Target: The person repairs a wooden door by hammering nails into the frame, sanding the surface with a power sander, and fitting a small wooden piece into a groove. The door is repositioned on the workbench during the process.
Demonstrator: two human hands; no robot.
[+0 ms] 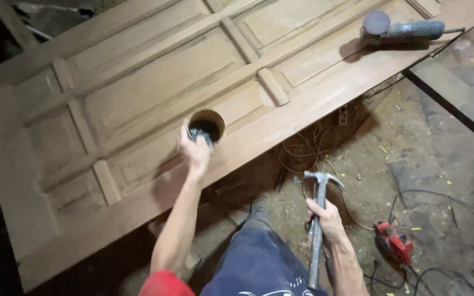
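Observation:
My left hand [194,151] reaches into a small round open can [208,124] that stands on a wooden panelled door [138,93] lying flat. The fingers dip at the can's near rim, where small dark metal pieces show; whether they pinch any I cannot tell. My right hand [325,219] grips the metal shaft of a claw hammer [318,214], head up, held low over the floor beside my knee in blue trousers.
A grey angle grinder [399,30] lies on the door's far right corner. A red power tool [394,242] and tangled cables [314,145] lie on the dusty floor with wood chips. A dark beam [456,96] runs at the right.

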